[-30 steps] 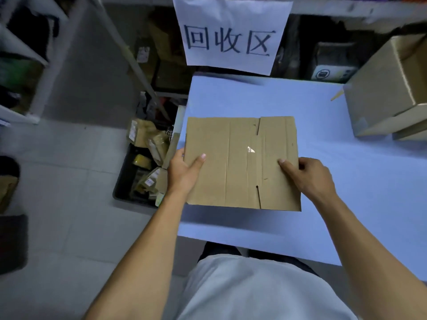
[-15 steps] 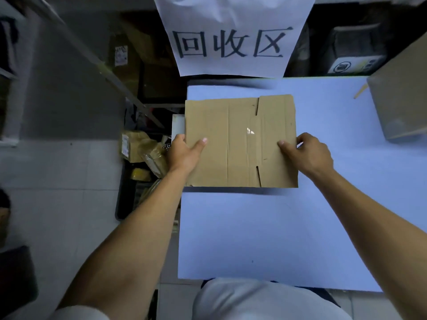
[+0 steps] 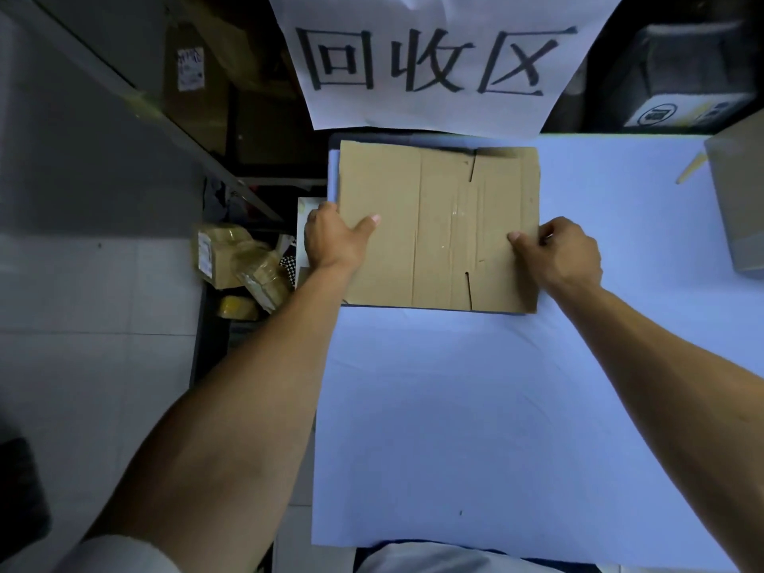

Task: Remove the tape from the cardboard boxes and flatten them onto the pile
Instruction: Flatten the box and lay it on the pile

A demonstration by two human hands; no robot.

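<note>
A flattened brown cardboard box [image 3: 438, 225] lies at the far left corner of the pale blue table [image 3: 475, 407], just below a white paper sign. My left hand [image 3: 335, 237] grips the box's left edge, thumb on top. My right hand [image 3: 562, 254] grips its right edge, thumb pressed on the top face. A strip of clear tape glints along the middle of the flat box. An unflattened cardboard box [image 3: 740, 200] stands at the table's right edge, partly cut off.
The white sign [image 3: 434, 60] with black characters hangs over the table's far edge. A dark bin [image 3: 244, 266] with small taped packages sits on the floor left of the table. Metal shelving runs diagonally at upper left. Dark shelves with boxes stand behind the table.
Both hands have carried the flattened box away from me, from the table's middle to its far left corner under the sign.
</note>
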